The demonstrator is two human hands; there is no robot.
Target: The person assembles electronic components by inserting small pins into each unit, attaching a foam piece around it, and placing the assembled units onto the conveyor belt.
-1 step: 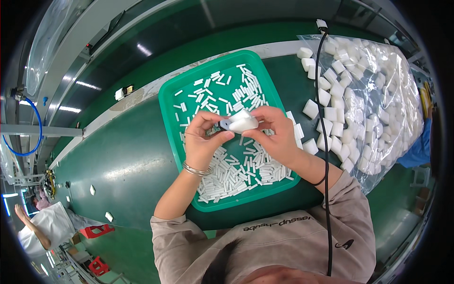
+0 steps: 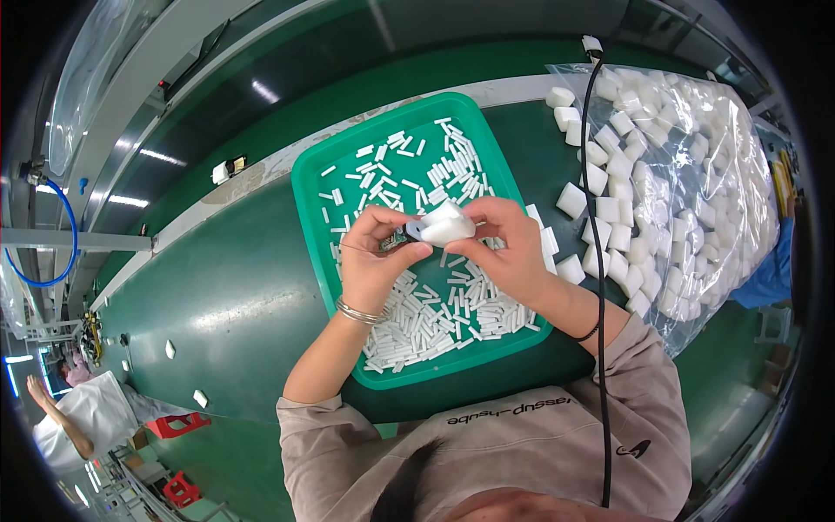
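Above a green tray [image 2: 310, 252], my two hands meet at a glossy white rounded casing [image 2: 450, 228]. My right hand [image 2: 506, 237] grips the casing between thumb and fingers. In the thumb and fingertips of my left hand [image 2: 372, 244] is a small dark part with a grey round end [image 2: 414, 230], pressed against the casing's left opening. A thin wire seems to trail left from this part across my fingers. What sits inside the casing is hidden. Many short white sticks [image 2: 409, 326] lie scattered in the tray beneath my hands.
A clear plastic bag [image 2: 739, 174] full of white casings spills onto the green bench at right. A black cable [image 2: 591, 174] runs down past my right forearm. Two small white pieces lie on the bench at left. A person in white [image 2: 91, 418] is at far left.
The dark part in my left fingers has turned slightly, showing more of its side and a thin wire. The casing and tray look the same.
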